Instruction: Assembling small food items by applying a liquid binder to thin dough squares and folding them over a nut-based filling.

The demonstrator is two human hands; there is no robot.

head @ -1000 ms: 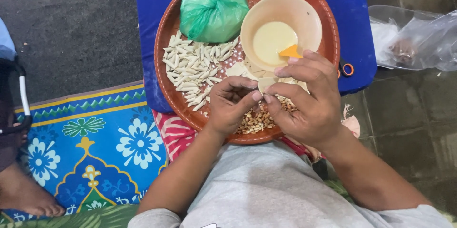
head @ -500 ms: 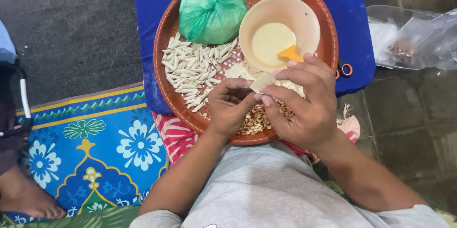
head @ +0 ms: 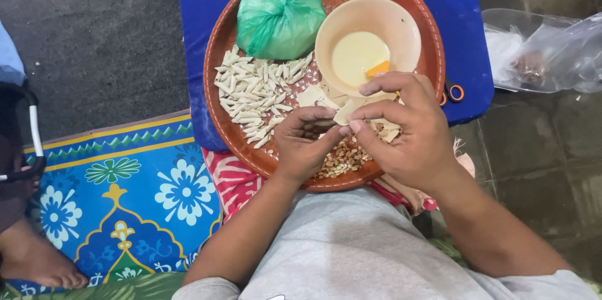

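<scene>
rolled pieces (head: 254, 96): heaped left on round tray (head: 219, 112), clear of the hands. left hand (head: 304, 143): fingers curled, pinching pastry square (head: 347, 112) at tray's near middle. right hand (head: 404, 134): fingers closed on same square, steadying it. batter bowl (head: 367, 36): just behind, within reach.
</scene>
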